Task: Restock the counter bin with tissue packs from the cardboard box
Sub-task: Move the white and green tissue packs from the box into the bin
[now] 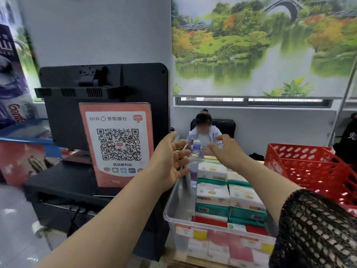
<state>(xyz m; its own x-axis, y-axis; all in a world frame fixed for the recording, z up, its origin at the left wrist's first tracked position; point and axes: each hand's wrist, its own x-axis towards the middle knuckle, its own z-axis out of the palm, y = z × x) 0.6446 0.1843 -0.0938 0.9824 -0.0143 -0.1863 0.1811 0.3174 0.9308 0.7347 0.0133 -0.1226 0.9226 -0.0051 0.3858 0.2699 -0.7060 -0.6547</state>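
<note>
View from a person's head, looking down along 2 outstretched bare forearms over a clear bin (174,205). The bin holds tissue packs (212,192) stacked in 2 rows that run from its near wall to its far end. Most packs are white and green, with a few red ones against the near wall. More packs show blurred through the near wall, under orange and yellow labels. A clear bottle (195,149) with a pale cap stands upright in the bin's far left corner, just beside the left row. The left hand (171,163) is released, fingers straight and spread, palm turned toward the bottle, above the bin's left rim and just beside the bottle; whether it touches the bottle cannot be told. The right hand (227,150) hovers above the bin's far end, to the right of the bottle, fingers loosely curved and grasping nothing. A black mesh sleeve (316,229) covers the right upper arm. A red crate (313,171) sits just beside the bin's right side. Left of the bin, an orange QR sign (117,144) stands in front of the back of a black monitor (100,84). Beyond the bin, a person (202,136) sits in a dark chair under a landscape blind (260,45).
</note>
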